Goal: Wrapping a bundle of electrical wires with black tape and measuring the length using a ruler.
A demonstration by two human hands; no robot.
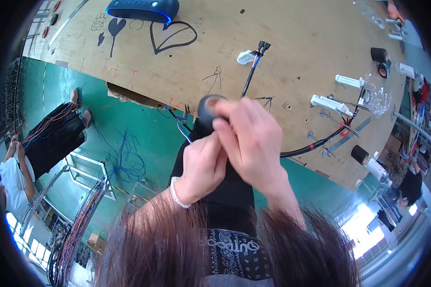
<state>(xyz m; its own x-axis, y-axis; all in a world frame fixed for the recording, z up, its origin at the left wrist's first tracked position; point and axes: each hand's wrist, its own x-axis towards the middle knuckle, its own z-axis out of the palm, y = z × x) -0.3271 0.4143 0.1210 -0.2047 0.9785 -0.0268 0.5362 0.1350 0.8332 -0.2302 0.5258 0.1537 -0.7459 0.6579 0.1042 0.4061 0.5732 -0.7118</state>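
Observation:
My right hand point(256, 138) grips a roll of black tape point(207, 109), blurred by motion, over the board's near edge. Just below it, my left hand point(203, 165) is closed, fingers pinched round the wire harness, mostly hidden by the hands. From the harness a loose branch of blue, white and black wires point(181, 125) sticks out at the left. A black-wrapped branch point(248, 81) rises to black connectors point(262, 47) by a white clip point(245, 57). Rightward, behind my right hand, the thick taped trunk point(313, 145) curves along the board.
The wooden board point(292, 28) bears drawings, a blue speaker point(143, 8), white clamps point(330, 103), metal pegs and black tape rolls point(379, 55). At right stands a plastic bottle point(377, 171). Blue wires point(127, 160) lie on the green floor. A person point(17, 177) works at left, wires nearby.

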